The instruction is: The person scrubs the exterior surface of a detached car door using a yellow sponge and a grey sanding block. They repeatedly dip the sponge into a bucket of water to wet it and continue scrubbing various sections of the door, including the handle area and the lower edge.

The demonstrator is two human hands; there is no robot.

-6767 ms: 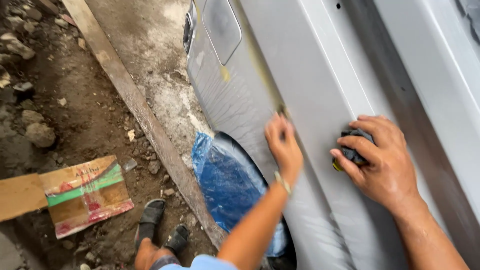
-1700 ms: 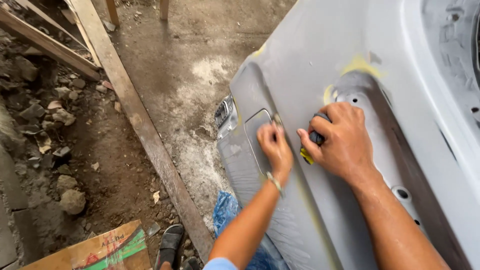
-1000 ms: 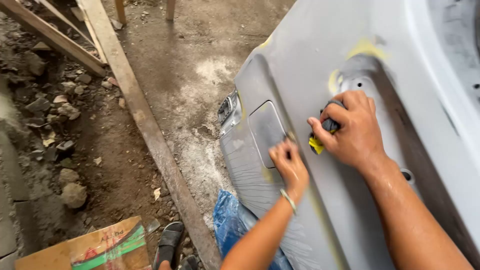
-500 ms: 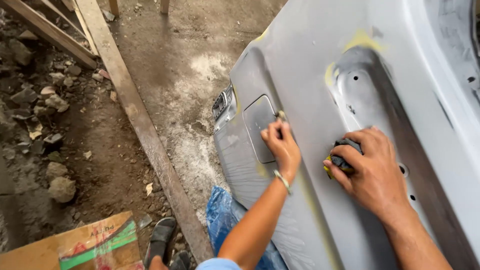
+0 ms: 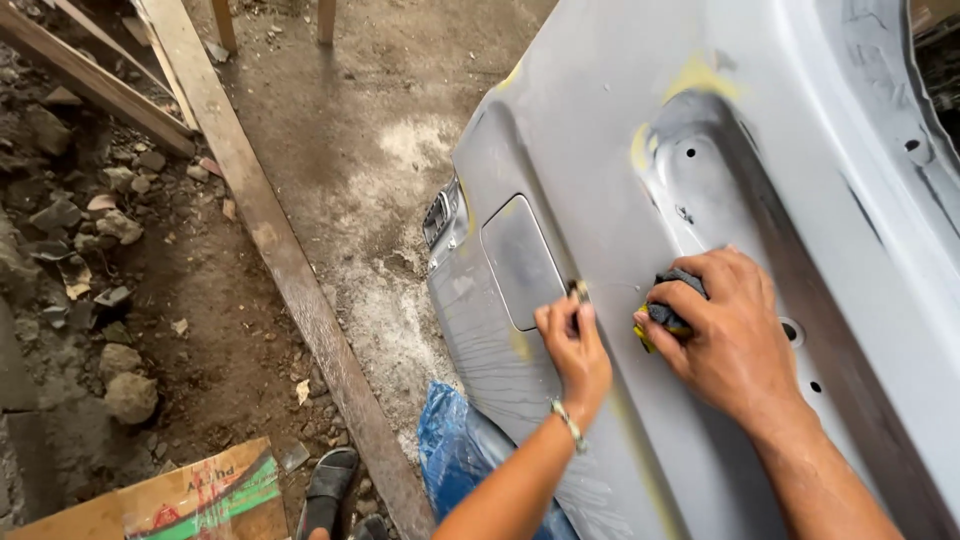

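The right hand [image 5: 735,335], at centre right of the frame, has its grip closed around a dark sanding pad [image 5: 672,300] with a yellow edge, pressing it against the grey car body panel [image 5: 600,150] that fills the right half of the frame. The left hand [image 5: 572,345], just left of it, lies flat on the panel with fingers loosely together, holding nothing, beside the rectangular fuel flap [image 5: 522,262]. Blue plastic sheet [image 5: 455,450] sits at lower centre; a wooden beam [image 5: 290,270] crosses the dirt floor at left.
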